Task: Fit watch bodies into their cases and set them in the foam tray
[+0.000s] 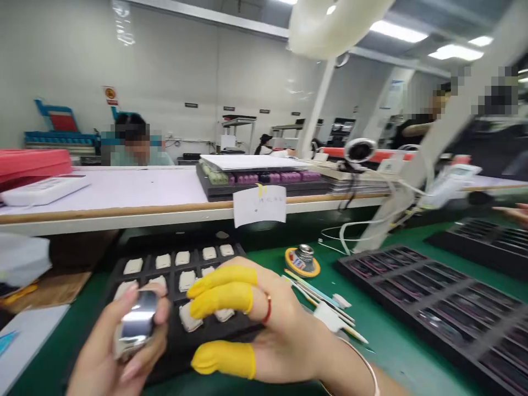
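Observation:
At the lower left, my left hand (117, 346) is closed around a small rounded case (140, 319) with a shiny mirror-like metal face and a pale side. Yellow finger cots cover the thumb and two fingers of my right hand (272, 324), which hovers over the tray with fingers apart and nothing between them. Beneath both hands lies a black compartment tray (169, 300) with several white rounded pieces, among them a white piece (190, 316) by my right fingertips. My right hand hides part of the tray.
Right of my hand lie thin sticks and brushes (325, 305) and a yellow-rimmed round dispenser (303, 259). A black tray of dark glossy parts (437, 302) fills the right side. Above runs a shelf (165, 192) with a hanging paper note (259, 206). Other people sit beyond; another person's hand (515, 212) shows at right.

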`<state>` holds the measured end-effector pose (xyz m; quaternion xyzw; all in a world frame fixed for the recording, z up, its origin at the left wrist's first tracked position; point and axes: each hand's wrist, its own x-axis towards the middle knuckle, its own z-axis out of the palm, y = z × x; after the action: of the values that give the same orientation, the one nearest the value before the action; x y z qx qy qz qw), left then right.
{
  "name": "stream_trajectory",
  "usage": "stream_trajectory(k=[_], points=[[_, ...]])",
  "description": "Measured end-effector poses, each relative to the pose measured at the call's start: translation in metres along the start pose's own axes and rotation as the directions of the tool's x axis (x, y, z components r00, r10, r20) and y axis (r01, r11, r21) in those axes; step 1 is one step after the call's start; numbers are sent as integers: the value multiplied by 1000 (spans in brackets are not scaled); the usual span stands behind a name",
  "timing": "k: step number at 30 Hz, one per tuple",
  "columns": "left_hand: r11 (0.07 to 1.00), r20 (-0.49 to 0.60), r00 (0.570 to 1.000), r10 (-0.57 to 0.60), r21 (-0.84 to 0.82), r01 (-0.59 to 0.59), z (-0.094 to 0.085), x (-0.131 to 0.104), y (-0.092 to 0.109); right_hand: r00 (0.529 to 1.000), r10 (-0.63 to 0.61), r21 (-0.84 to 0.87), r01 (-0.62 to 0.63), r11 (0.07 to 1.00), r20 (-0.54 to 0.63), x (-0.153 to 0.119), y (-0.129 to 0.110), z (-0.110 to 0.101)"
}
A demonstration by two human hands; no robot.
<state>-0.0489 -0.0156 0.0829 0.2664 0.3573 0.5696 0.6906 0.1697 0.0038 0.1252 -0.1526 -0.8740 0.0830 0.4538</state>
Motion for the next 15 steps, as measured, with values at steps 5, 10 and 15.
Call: stream_trajectory(k=[5,10,15], points=[[973,89,978,-190,-116,199,15,5,-23,971,211,204,-231,951,114,-17,24,33],[930,122,943,-310,-169,327,10,12,-35,977,184,185,-201,962,104,-19,31,37],[909,149,936,-319,-231,346,10,13,-36,994,97,149,-89,985,-46,-17,31,41]])
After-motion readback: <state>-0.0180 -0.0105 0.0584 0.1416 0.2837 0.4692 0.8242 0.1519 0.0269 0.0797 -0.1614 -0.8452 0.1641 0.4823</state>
